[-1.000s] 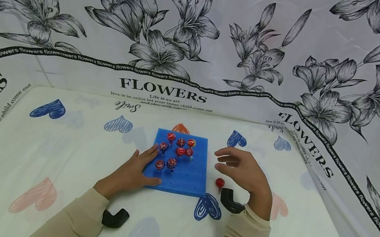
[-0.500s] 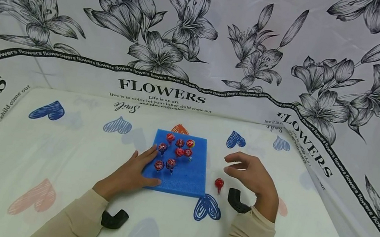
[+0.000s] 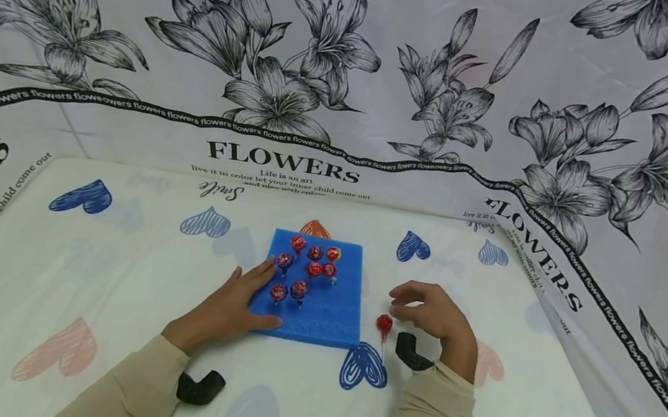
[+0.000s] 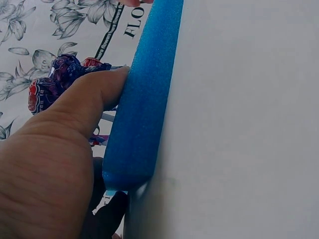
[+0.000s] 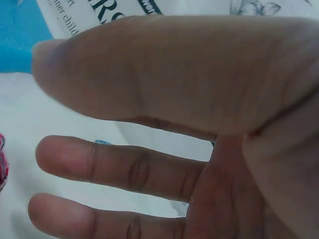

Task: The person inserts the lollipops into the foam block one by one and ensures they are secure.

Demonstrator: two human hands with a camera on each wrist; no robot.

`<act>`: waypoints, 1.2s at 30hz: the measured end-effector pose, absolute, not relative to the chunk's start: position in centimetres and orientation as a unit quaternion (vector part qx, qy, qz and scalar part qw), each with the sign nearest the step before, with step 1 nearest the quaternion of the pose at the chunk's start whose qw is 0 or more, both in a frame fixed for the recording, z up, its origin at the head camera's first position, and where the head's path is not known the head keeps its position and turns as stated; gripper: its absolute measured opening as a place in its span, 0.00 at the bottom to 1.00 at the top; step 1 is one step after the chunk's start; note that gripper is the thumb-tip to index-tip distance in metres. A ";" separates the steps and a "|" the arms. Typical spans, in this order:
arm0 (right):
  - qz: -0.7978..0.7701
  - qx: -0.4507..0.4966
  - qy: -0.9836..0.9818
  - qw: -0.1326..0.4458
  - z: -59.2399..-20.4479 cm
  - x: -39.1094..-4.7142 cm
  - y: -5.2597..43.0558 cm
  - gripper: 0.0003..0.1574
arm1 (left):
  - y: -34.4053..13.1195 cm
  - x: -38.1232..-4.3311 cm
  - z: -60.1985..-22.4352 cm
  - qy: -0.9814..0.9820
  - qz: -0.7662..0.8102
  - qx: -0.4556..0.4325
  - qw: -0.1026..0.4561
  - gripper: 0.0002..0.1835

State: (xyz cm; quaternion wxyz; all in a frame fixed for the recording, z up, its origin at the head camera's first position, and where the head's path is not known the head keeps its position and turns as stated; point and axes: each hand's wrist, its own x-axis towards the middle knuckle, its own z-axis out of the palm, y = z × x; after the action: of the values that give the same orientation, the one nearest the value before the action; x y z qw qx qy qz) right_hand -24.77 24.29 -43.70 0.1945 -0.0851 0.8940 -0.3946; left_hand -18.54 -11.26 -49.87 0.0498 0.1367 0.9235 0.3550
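A blue foam block (image 3: 327, 313) lies on the table, with several wrapped lollipops (image 3: 298, 289) standing in its top on their sticks. My left hand (image 3: 230, 301) rests on the block's left side, fingers spread and fairly straight; the left wrist view shows the thumb (image 4: 94, 89) touching the foam near several purple-and-red wrappers. Right of the block lies a loose red lollipop (image 3: 384, 324), its stick toward me. Just above and right of it hovers my right hand (image 3: 438, 316), fingers loosely bent, holding nothing. In the right wrist view, its thumb (image 5: 149, 69) and fingers are apart.
A white tablecloth printed with hearts (image 3: 62, 348) covers the table. Behind it hangs a flower-printed cloth (image 3: 286, 99). A black wrist-worn piece (image 3: 200, 388) sits by the left sleeve, and another black piece (image 3: 412, 352) by the right wrist, close to the loose lollipop.
My right hand drew right, away from the block, then came lower and nearer to the loose lollipop. The left hand and the block have stayed in place.
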 end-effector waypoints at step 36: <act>-0.387 -0.027 0.906 0.168 -44.2 -25.4 23.2 0.12 | -11.4 -18.5 -49.7 0.921 0.358 0.149 0.041 0.54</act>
State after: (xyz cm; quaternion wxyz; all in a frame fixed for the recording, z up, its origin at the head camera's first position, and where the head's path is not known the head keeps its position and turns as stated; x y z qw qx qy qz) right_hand -25.37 23.23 -44.16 0.1679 -0.0267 0.9064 -0.3867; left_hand -18.52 -11.40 -49.67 0.0410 0.1489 0.9209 0.3580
